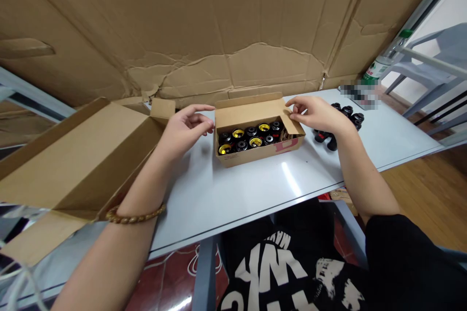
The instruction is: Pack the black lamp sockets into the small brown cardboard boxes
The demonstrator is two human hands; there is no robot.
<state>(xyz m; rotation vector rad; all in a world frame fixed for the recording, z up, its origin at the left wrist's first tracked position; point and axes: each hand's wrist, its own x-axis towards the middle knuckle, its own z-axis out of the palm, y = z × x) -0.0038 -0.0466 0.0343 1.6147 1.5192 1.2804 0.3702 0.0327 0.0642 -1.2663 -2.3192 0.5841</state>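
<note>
A small brown cardboard box [251, 156] stands on the table with its top flaps raised. Inside it sit two rows of black cylindrical parts [241, 146], several showing yellow insides. Some brown cardboard [288, 136] fills the box's right end. Beside the box's left end is my left hand [189, 126], index finger stretched out and thumb apart from it, holding nothing I can see. My right hand [310, 112] is at the opposite end, its thumb and curled fingers at the edge of the right end flap [293, 125].
More black parts [346, 119] lie grouped on the white table [219, 204] at right. A larger open carton [80, 155] is at left. Behind stands a big cardboard sheet [219, 19]. A green-capped bottle [383, 65] and a grey chair [434, 58] are at far right.
</note>
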